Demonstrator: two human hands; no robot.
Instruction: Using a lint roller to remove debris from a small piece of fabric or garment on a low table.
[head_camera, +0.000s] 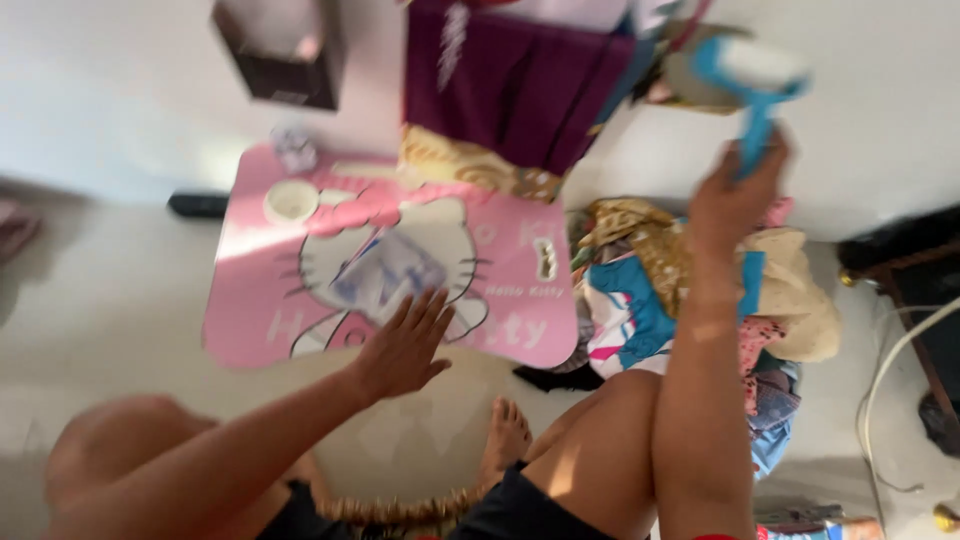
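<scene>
Two hands in view, busy on different sides. Left hand (405, 345): grip spread wide, fingers fanned, palm down over the near edge of the low pink surface (250, 300), just short of a clear plastic packet (385, 270) lying mid-surface. Hard to say whether touching the top or hovering just above it. Right hand (735, 195): raised high beyond the right edge, grip pressed together around the handle of a blue-handled roller (760, 75), white drum uppermost, up in the air and well apart from the surface, above a heap of clothes (700, 290) on the floor.

By the look of it, little settled so far: roller lifted and in hand but touching nothing, clothes in a loose, unsorted pile, packet untouched, small white round cup (291, 200) sitting near the far left corner.

Much blurred by motion, above all the roller and the right fingers. Contents of the packet unreadable. Purple cloth (510, 80) and dark box (285, 50) cut off by the top of the frame. Black oblong thing (198, 205) on the floor beside the far left corner too smeared to identify. Lower body half out of frame.
</scene>
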